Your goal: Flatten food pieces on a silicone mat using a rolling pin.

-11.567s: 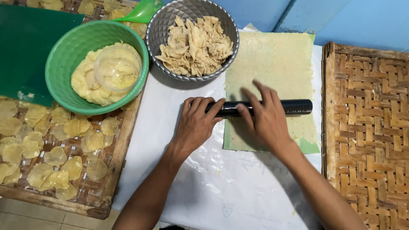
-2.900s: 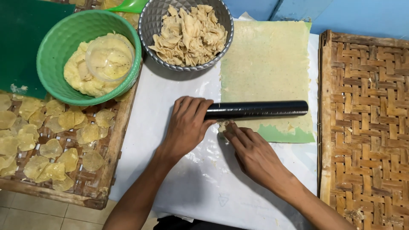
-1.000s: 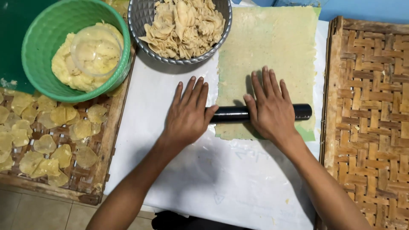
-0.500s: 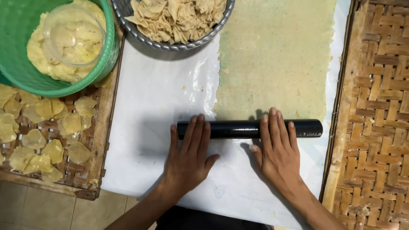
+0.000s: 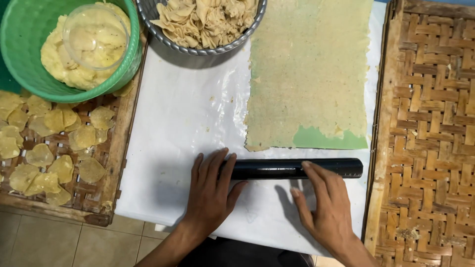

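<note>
In the head view, a black rolling pin (image 5: 297,168) is laid crosswise on the white plastic sheet (image 5: 188,133), near the sheet's front edge and just short of the near edge of a thin rolled dough sheet (image 5: 309,69). The pin and the dough are apart; a strip of green underlay (image 5: 321,139) is exposed at the dough's near right corner. The left hand (image 5: 210,195) is spread flat, fingers together, its fingertips resting on the pin's left end, nothing being gripped. The right hand (image 5: 326,207) is likewise flat and released, its fingertips laid on the pin right of centre.

The step in hand is judged to be rolling the pin over the dough. For an even sheet, pressure should be shared equally between both palms and the pin kept square to the dough's near edge; the ragged near left corner is likely to tear or fold if the pin is driven on skewed.

At the sheet's far edge a grey metal colander (image 5: 198,47) of crumpled dough scraps is set, and at the far left a green plastic basket (image 5: 29,74) holding a lump of dough and a clear bowl. Cut rounds are spread on the woven tray (image 5: 118,163) at the left; an empty-looking woven bamboo tray (image 5: 425,148) lies along the right edge.
</note>
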